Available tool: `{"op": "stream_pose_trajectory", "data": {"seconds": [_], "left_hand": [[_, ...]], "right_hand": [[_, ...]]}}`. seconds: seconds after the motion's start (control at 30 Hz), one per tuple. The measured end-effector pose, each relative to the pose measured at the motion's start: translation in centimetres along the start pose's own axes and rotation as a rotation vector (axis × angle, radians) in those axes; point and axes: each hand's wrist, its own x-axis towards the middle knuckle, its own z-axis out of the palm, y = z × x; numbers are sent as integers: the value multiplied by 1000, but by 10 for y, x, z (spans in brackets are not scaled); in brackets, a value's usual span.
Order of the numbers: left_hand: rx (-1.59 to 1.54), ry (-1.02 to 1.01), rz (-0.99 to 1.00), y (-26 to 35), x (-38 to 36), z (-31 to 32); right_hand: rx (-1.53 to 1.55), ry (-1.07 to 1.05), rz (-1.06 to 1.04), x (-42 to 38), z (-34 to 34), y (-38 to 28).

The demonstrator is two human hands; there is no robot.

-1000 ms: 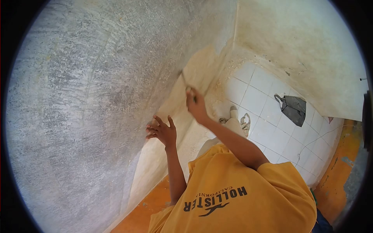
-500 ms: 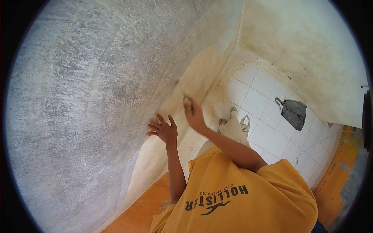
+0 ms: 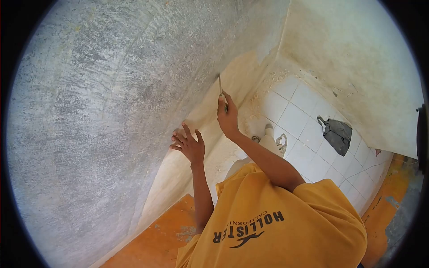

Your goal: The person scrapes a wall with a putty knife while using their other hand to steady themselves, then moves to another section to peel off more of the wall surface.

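My right hand point(image 3: 228, 118) is wrapped round the handle of a scraper point(image 3: 220, 85), whose thin blade shows edge-on and points away from me. Its dark tip meets the rough grey wall point(image 3: 111, 111), near the border with a smoother cream patch point(image 3: 243, 67). Lower and to the left, my left hand point(image 3: 191, 147) has its fingers spread and holds nothing. Those fingertips appear to rest on the wall.
A dark grey bag point(image 3: 338, 135) lies on the white floor tiles point(image 3: 301, 123) at right. Crumbs of debris point(image 3: 279, 76) lie along the wall's foot. A thin cable point(image 3: 357, 171) crosses the tiles. Orange paint point(image 3: 147, 236) covers a surface at lower left.
My right hand has moved slightly to the right, and the scraper, smeared before, now shows clearly against the wall. My left hand stays nearly where it was, fingers still spread.
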Motion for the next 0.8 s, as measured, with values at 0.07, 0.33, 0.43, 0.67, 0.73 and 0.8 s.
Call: {"op": "stream_pose_trajectory", "data": {"seconds": [0.07,0.33,0.43,0.67,0.73,0.8], "left_hand": [[22,50,23,3,5,6],[42,-39,7,5,7,5],[76,20,26,5,6,12],[57,20,5,8,7,18],[38,3,-8,5,5,17],[41,18,-2,4,3,15]], "right_hand": [[-122,-36,-125,-27,2,9],[21,-115,6,-27,1,9],[108,-139,112,-28,-1,-5],[97,-182,76,-42,2,8],[268,-142,234,-16,-9,-15],[322,-146,281,-3,-17,-29]]}}
